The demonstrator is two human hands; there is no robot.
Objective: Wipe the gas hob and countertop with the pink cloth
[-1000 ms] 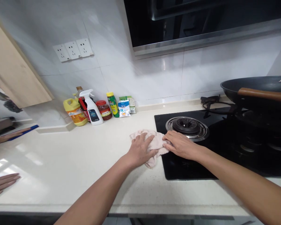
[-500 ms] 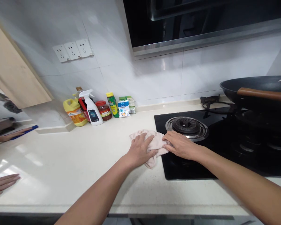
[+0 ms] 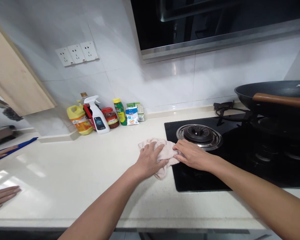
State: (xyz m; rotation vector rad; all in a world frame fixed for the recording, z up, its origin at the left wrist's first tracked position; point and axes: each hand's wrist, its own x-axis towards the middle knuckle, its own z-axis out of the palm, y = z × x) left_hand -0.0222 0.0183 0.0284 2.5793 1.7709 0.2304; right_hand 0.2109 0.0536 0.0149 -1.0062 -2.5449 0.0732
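Note:
A crumpled pale pink cloth (image 3: 168, 150) lies on the white countertop (image 3: 90, 173) and reaches over the left edge of the black gas hob (image 3: 202, 178). My left hand (image 3: 150, 160) rests on top of it, palm down with fingers spread. At its right end, my right hand (image 3: 190, 154) grips the fabric between thumb and curled fingers, above the hob's left side. Just beyond my right hand is the round burner (image 3: 198, 133).
Against the wall stand a yellow jug (image 3: 78, 120), a white spray bottle (image 3: 97, 116), a red-lidded jar (image 3: 110, 118), a green bottle (image 3: 120, 111) and packets (image 3: 132, 116). A black wok (image 3: 272, 90) sits right. Another person's hands (image 3: 3, 198) are at left, one on a blue cloth (image 3: 21, 145).
The other person's far hand has slid left and nearer with the blue cloth, more of which now shows. My hands and the pink cloth look almost unchanged.

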